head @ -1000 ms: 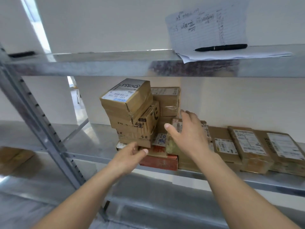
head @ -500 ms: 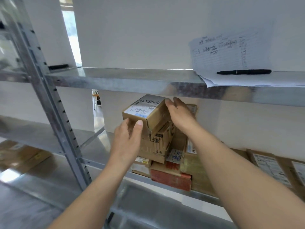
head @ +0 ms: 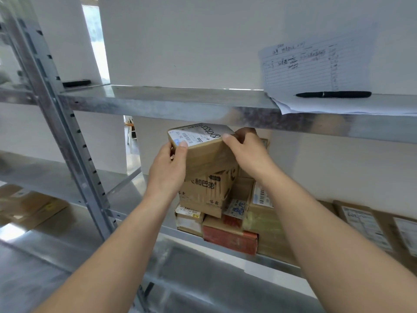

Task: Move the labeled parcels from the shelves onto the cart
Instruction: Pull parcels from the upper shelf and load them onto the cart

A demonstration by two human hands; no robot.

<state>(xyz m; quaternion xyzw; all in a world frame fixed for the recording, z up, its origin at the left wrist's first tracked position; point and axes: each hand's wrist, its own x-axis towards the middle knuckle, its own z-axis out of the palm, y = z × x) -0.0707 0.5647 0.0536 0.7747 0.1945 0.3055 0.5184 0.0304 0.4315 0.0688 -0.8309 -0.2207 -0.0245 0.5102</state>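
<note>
The person's left hand (head: pixel 167 177) and right hand (head: pixel 248 154) both grip the top labeled parcel (head: pixel 204 153), each thumb hooked over an upper edge and the fingers wrapped around the left and far right sides. The parcel sits tilted at the top of a stack of cardboard boxes (head: pixel 207 193) on the middle shelf (head: pixel 126 195), just under the upper shelf (head: pixel 171 105). A handwritten sheet (head: pixel 316 68) and a black pen (head: pixel 334 94) lie on that upper shelf, and more labeled parcels (head: pixel 361 222) lie flat to the right of the stack.
</note>
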